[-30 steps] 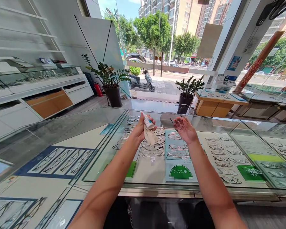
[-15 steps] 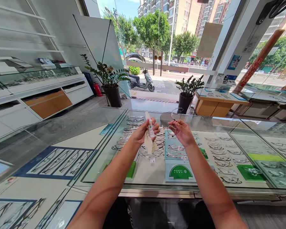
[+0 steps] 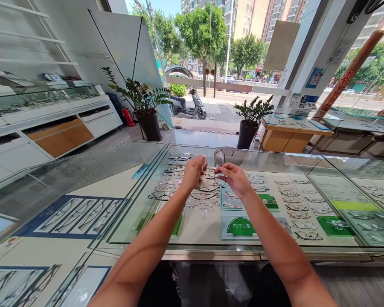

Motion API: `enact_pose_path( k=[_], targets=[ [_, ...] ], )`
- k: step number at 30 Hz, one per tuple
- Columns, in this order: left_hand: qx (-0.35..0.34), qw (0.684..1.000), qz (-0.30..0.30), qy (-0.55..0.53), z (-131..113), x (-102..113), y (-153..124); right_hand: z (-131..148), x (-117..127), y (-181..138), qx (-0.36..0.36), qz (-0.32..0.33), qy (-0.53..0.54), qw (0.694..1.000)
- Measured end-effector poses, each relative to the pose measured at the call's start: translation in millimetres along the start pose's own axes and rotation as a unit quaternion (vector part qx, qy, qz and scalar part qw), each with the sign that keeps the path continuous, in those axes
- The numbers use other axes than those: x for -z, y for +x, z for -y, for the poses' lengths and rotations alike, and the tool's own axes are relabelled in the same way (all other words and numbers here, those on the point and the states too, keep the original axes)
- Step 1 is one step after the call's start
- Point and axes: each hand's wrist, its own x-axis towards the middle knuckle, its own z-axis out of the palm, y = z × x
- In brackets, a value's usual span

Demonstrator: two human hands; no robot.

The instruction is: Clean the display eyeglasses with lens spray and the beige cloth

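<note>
My left hand (image 3: 193,172) is closed around a small white bottle (image 3: 205,162) and a pale cloth (image 3: 199,184), both mostly hidden by the fingers now. The bottle's end points toward the eyeglasses (image 3: 219,157) in my other hand. With pinched fingertips, my right hand (image 3: 234,178) grips these thin-rimmed eyeglasses near the bridge, one lens above the fingers and the other below. A gap separates the bottle from the lenses. Both hands are raised above a glass display case (image 3: 198,243) holding rows of eyeglass frames (image 3: 202,196).
A green-and-white sign (image 3: 241,227) stands inside the case. To the left, another glass counter holds a blue tray (image 3: 32,229) of frames. Beyond the case are two potted plants (image 3: 148,123) and a glass front, with a scooter (image 3: 192,104) outside.
My left hand has rotated so its back faces me, covering most of the bottle and cloth. My right hand has brought the eyeglasses leftward, closer to the bottle.
</note>
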Motion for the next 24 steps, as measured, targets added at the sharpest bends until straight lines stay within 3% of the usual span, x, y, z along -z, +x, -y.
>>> enact_pose_path(
  k=[3,6,15,21,24],
  targets=[
    [-0.068,0.992,-0.018,0.102,0.7,1.0,-2.7,-3.2,-3.3,-0.8,-0.009,0.008,-0.004,1.0],
    [-0.077,0.986,-0.018,0.144,0.5,1.7,-4.2,-4.6,-5.8,-1.6,-0.015,0.014,-0.003,1.0],
    [-0.074,0.988,0.014,0.136,-2.8,2.8,-4.7,-2.8,-1.6,0.5,0.0,0.005,0.049,0.999],
    [-0.109,0.969,0.095,0.2,-10.0,-4.6,-13.5,-3.4,6.9,6.3,0.03,-0.037,0.084,0.995],
    [-0.099,0.974,0.093,0.18,-4.5,-4.0,-11.3,-1.0,8.6,7.0,0.026,-0.034,0.089,0.995]
  ],
)
